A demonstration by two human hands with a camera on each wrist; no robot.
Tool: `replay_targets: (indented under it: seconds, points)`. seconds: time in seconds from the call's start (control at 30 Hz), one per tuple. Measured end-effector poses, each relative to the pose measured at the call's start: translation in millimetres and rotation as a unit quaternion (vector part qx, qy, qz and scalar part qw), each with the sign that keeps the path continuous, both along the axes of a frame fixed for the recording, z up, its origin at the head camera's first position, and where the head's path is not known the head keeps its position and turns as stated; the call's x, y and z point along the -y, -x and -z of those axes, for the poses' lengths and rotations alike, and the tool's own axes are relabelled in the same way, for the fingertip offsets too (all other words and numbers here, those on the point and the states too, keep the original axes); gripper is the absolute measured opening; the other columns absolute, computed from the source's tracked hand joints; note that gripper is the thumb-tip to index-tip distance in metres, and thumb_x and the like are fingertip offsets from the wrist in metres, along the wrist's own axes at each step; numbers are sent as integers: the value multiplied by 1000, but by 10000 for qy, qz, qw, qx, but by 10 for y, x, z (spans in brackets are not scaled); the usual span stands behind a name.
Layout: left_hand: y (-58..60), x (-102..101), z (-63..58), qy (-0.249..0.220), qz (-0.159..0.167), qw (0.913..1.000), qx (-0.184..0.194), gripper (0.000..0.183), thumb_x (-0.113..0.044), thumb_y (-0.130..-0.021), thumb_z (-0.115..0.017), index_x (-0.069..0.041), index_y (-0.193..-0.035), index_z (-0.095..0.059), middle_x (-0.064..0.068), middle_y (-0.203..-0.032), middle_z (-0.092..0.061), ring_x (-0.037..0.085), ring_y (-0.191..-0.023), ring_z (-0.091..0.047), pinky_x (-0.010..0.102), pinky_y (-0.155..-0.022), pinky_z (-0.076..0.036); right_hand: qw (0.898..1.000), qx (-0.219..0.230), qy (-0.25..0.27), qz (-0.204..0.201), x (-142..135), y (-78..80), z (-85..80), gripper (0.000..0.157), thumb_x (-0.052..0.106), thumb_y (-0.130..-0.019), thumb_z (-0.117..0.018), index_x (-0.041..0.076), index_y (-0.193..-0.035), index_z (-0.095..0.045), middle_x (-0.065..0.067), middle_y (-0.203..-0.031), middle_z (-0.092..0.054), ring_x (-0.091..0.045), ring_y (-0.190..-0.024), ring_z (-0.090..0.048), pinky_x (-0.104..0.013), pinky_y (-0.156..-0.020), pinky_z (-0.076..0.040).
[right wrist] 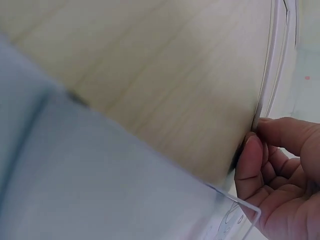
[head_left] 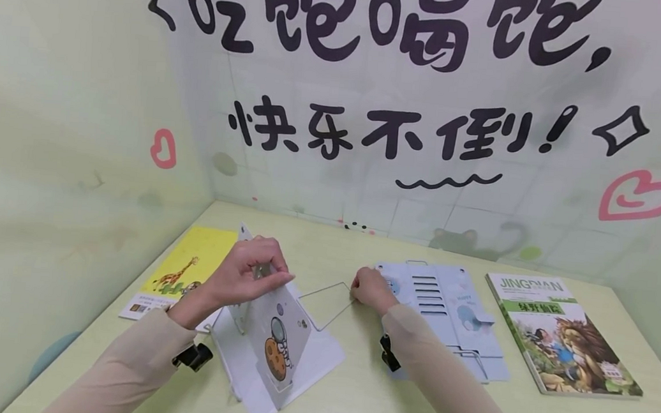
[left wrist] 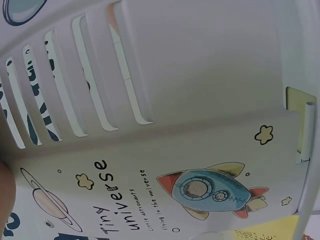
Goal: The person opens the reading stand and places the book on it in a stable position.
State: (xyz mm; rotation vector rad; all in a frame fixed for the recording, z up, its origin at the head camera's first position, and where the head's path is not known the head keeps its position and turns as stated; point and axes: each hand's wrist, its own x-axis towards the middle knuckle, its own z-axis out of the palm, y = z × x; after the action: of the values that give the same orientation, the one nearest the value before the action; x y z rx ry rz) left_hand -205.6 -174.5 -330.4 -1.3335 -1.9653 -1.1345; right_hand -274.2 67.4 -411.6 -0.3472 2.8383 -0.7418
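A white stand (head_left: 278, 353) is held partly raised on the left half of the worktop (head_left: 352, 387), nearer the left edge than the right. Its base lies flat on the surface, and a panel printed with an astronaut and a cookie-like planet is tilted up from it. The panel's top edge is gripped by the left hand (head_left: 250, 271), its fingers curled over and its thumb laid along the edge. A thin wire (head_left: 322, 289) that juts from the stand toward the right is pinched between the thumb and forefinger of the right hand (head_left: 373, 291), whose other fingers are folded in.

In the left wrist view, a rocket (left wrist: 210, 191), stars, a ringed planet and the words "Tiny universe" are seen on the stand, with slots above through which wall lettering shows.

A blue stand (head_left: 439, 329), slotted and fitted with wires, is laid flat right of the worktop's centre, just beside the right hand. An illustrated book (head_left: 573, 351) is placed near the right edge. A yellow book (head_left: 203, 258) with a giraffe is set by the left edge, toward the back left corner, partly covered by the left arm.
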Motion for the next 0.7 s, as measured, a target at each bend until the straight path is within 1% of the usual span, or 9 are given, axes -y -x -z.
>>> replay_targets:
  seconds: [0.13, 0.3, 0.4, 0.47, 0.57, 0.6, 0.7]
  points:
    - [-19, -2, 0, 1, -69, 10000, -71, 29, -36, -93, -58, -15, -72, -63, -6, -66, -61, 4, -60, -48, 23, -62, -36, 10000, 80, -11, -8, -7, -27, -22, 6, 5, -82, -66, 1, -78, -66, -5, -72, -61, -14, -62, -52, -21, -55, -41]
    - [-52, 1, 11, -64, -214, 9995, -227, 29, -34, -93, -58, -14, -72, -63, -5, -66, -61, 6, -63, -49, 23, -63, -37, 9995, 90, 290, 61, -34, -59, -44, 8, 4, -85, -60, 0, -81, -67, -5, -68, -60, -12, -58, -50, -20, -52, -39]
    - [-65, 11, 21, -58, -380, 9987, -338, 24, -29, -92, -61, -14, -73, -64, -5, -67, -62, 8, -65, -51, 23, -63, -39, 9986, 122, 511, 96, -48, -80, -71, 9, 2, -85, -57, 1, -82, -66, -4, -64, -58, -11, -54, -48, -19, -50, -38]
    - [-75, 22, 27, -24, -561, 9980, -301, 18, -23, -89, -65, -14, -74, -64, -5, -69, -63, 8, -68, -52, 23, -63, -40, 9979, 151, 622, 134, -56, -96, -84, 8, 2, -85, -57, 1, -83, -65, -4, -62, -58, -11, -53, -48, -18, -50, -38]
    - [-85, 34, 31, 15, -779, 9967, -213, 11, -13, -85, -68, -14, -74, -64, -5, -71, -63, 8, -69, -52, 23, -61, -42, 9963, 217, 800, 231, -79, -117, -90, 6, 2, -84, -57, 1, -84, -63, -3, -63, -58, -10, -53, -49, -18, -50, -39]
    - [-87, 34, 29, 18, -828, 9964, -165, 11, -12, -84, -68, -14, -74, -63, -5, -72, -63, 8, -69, -52, 23, -60, -42, 9956, 231, 867, 274, -92, -122, -88, 5, 2, -84, -57, 1, -84, -62, -4, -64, -58, -10, -53, -50, -18, -50, -39]
    - [-85, 36, 23, 24, -886, 9960, -124, 15, -19, -87, -66, -14, -74, -63, -4, -72, -63, 8, -70, -52, 23, -61, -43, 9921, 311, 1144, 411, -130, -132, -75, 4, 1, -86, -56, 0, -87, -60, -6, -67, -59, -11, -54, -53, -20, -51, -44]
